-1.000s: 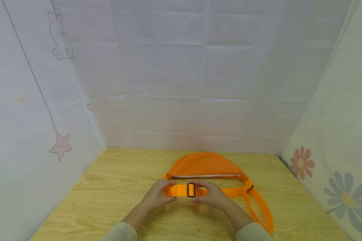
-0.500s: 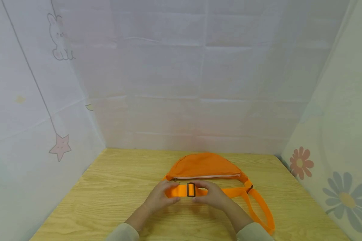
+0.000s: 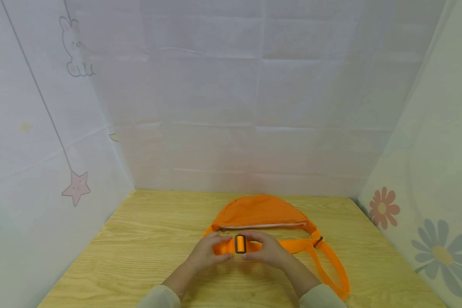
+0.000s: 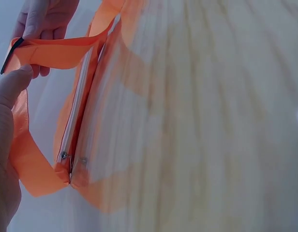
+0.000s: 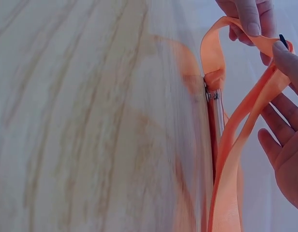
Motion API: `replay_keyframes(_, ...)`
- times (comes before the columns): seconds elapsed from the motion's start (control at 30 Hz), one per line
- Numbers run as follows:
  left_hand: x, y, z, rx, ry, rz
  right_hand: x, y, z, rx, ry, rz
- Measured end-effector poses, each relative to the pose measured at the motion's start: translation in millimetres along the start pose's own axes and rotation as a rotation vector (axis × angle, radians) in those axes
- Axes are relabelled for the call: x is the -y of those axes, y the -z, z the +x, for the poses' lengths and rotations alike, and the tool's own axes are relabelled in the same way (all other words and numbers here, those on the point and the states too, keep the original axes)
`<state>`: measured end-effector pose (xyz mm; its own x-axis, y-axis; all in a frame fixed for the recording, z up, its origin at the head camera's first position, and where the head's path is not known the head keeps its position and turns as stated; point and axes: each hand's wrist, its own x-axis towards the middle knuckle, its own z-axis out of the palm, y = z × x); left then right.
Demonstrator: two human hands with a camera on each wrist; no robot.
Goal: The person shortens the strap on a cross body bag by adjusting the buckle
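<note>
An orange waist bag (image 3: pixel 262 211) lies on the table, its zip side toward me. My left hand (image 3: pixel 203 253) pinches the bag's orange strap (image 5: pixel 213 53) between thumb and fingers, just left of a black slider buckle (image 3: pixel 236 244). At the buckle's right edge, my right hand (image 3: pixel 268 250) pinches the strap between thumb and fingers. The right wrist view shows the right thumb (image 5: pixel 287 60) close to the buckle, with the lower fingers spread. Between the hands the strap is held up in front of the bag. My fingers hide parts of the strap.
A second dark slider (image 3: pixel 318 241) sits at the bag's right end. From there a loose strap loop (image 3: pixel 340 273) lies toward the front right of the wooden table (image 3: pixel 138 239). Pale printed sheets (image 3: pixel 215 94) enclose the back and sides.
My left hand has shifted slightly right along the strap, nearer the buckle. The buckle and my right hand have moved slightly left. The bag has stayed in place.
</note>
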<state>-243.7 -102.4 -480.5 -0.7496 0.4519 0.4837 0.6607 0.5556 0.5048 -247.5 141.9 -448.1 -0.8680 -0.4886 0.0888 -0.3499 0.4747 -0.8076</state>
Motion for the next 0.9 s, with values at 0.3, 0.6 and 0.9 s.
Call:
replay_keyframes(0.3, 1.2, -3.4, 1.7, -0.047, -0.097, -0.031, 1, -2, 1.5, 0.022, 0.002, -0.048)
replay_keyframes(0.6, -5.1, 1.7, 2.9, 0.044, -0.006, -0.025, 0, -4, 1.0, 0.020, -0.012, -0.055)
replay_keyframes(0.9, -7.7, 5.7, 4.2, 0.005, 0.055, 0.030, -3, -1, 1.6, 0.004, -0.027, -0.033)
